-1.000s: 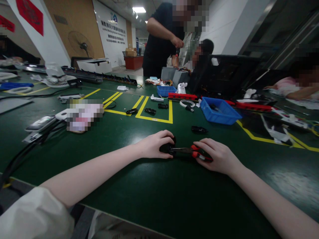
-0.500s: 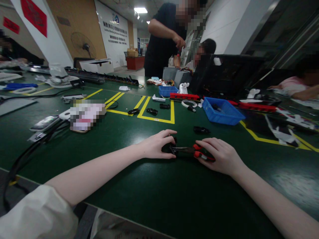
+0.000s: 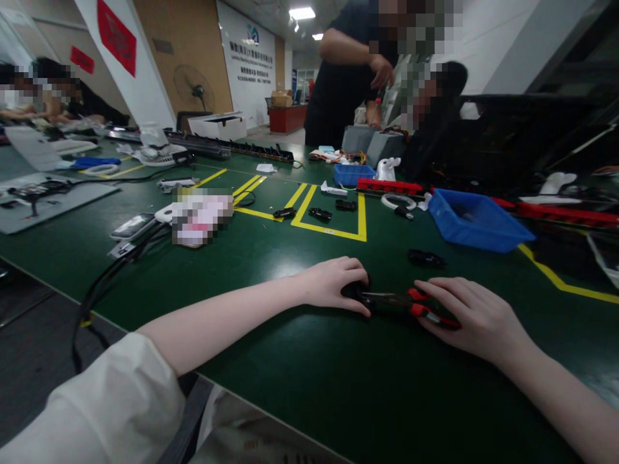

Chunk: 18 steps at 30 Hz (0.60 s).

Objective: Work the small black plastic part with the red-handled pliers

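Observation:
My left hand (image 3: 336, 285) is closed around a small black part (image 3: 354, 290), which its fingers partly cover. My right hand (image 3: 467, 312) grips red-handled long-nose pliers (image 3: 420, 306). Their metal jaws point left and meet the black part at my left fingertips; whether they pinch it I cannot tell. Just beyond the pliers lies another black piece (image 3: 426, 258) on the green table. Several similar small black pieces (image 3: 320, 214) rest farther back, in and beside a yellow-taped outline.
A blue bin (image 3: 478, 222) stands at the back right, near a coiled white cable (image 3: 398, 202). To the left lie a phone (image 3: 200, 222) and black cables (image 3: 104, 274). Across the green table (image 3: 271, 348), a person in dark clothes (image 3: 338, 84) handles a red tool.
The whole scene has shifted right in view as the camera turned left. Both hands keep their holds, and the left fingers have closed in more around the black part.

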### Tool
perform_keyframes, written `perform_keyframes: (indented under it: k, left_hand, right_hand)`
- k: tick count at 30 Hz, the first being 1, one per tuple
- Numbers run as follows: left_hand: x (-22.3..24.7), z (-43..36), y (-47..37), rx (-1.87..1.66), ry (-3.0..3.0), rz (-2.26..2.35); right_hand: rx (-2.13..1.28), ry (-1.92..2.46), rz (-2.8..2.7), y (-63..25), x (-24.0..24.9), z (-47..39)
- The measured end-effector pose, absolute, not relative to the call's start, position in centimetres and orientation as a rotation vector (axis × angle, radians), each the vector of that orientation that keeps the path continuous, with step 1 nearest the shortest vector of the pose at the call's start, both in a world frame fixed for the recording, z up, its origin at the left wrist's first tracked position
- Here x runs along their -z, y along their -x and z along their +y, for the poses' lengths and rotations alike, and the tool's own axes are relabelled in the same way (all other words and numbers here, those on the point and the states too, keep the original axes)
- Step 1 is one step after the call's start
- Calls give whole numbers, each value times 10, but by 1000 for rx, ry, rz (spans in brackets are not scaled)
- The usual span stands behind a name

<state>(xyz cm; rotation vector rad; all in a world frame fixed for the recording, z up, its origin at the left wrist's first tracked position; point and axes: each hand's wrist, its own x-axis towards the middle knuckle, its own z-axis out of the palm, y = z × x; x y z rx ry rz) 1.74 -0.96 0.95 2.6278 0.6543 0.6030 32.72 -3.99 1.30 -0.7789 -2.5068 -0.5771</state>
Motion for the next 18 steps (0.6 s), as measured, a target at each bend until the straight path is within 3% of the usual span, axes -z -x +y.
perform_keyframes:
  k: [18]
  left_hand:
    - [-15, -13, -19, -531, -2747, 709]
  right_hand:
    - [493, 762, -2519, -327, -12, -39]
